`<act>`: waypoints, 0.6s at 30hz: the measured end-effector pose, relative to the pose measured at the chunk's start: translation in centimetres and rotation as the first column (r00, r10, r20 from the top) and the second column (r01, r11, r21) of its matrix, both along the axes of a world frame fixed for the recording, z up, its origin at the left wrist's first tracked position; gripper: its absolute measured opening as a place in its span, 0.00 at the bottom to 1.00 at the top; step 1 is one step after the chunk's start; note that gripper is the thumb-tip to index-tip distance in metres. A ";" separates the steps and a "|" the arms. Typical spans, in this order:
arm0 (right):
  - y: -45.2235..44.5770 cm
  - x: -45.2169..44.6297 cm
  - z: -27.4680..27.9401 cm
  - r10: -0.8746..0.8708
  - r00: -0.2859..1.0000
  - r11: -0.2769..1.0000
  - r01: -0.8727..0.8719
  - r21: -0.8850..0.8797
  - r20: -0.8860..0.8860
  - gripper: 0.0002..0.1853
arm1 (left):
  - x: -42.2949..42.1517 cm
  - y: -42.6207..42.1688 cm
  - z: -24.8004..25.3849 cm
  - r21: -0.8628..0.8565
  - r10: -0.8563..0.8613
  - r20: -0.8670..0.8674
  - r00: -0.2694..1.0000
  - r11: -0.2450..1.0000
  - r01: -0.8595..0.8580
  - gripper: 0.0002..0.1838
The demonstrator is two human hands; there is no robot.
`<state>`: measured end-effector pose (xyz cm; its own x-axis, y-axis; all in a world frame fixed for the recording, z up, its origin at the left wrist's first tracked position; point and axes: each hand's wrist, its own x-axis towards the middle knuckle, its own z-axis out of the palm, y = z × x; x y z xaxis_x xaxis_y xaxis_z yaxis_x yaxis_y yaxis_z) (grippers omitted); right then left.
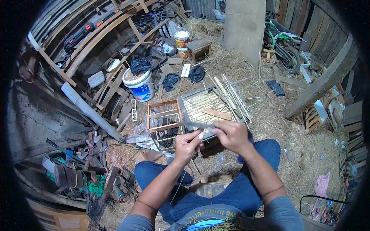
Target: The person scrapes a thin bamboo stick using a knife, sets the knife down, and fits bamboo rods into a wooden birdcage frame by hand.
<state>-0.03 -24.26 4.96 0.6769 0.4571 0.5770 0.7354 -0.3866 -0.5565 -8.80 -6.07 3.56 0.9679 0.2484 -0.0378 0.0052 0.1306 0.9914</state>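
Observation:
My right hand [232, 136] is closed around the handle of a knife [197, 125], whose grey blade points left above my left hand. My left hand [186, 147] pinches a thin bamboo stick [177, 188], which slants down toward my lap. The knife and the stick are close together between my hands; whether the blade touches it I cannot tell. Just beyond my hands lies a slatted panel [198, 104] with a pile of thin sticks [231, 96] on its right side. A small wooden frame cage [164, 115] stands left of the panel.
A white paint bucket [139, 86] with a black plastic bag [140, 65] stands front left. Farther back are a small wooden stool [198, 48] and a green motorbike [285, 46]. A wooden post [322, 81] slants up at right. Straw covers much of the floor.

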 end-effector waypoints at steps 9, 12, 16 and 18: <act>-0.1 -1.4 0.4 0.035 0.999 0.999 -0.035 -0.028 0.013 0.09 | 0.1 0.1 -0.5 0.092 -0.066 0.022 0.998 0.994 0.064 0.10; -0.5 0.0 0.2 0.000 1.000 1.000 0.000 0.002 0.006 0.10 | 0.3 -0.9 0.8 -0.002 0.033 0.023 0.999 0.999 -0.033 0.10; -0.3 -0.9 1.0 0.011 1.000 1.000 -0.010 -0.006 0.026 0.09 | -0.1 0.1 -0.7 -0.018 -0.048 0.022 0.999 0.999 0.048 0.09; -0.3 -0.7 0.7 0.002 0.999 1.000 -0.004 0.028 0.048 0.09 | 0.0 -0.2 0.0 -0.007 -0.019 0.028 0.999 1.000 0.020 0.09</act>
<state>-0.69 -24.55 5.67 0.6470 0.4420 0.6213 0.7624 -0.3689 -0.5316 -8.77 -6.30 3.55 0.9733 0.2292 -0.0127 -0.0196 0.1383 0.9902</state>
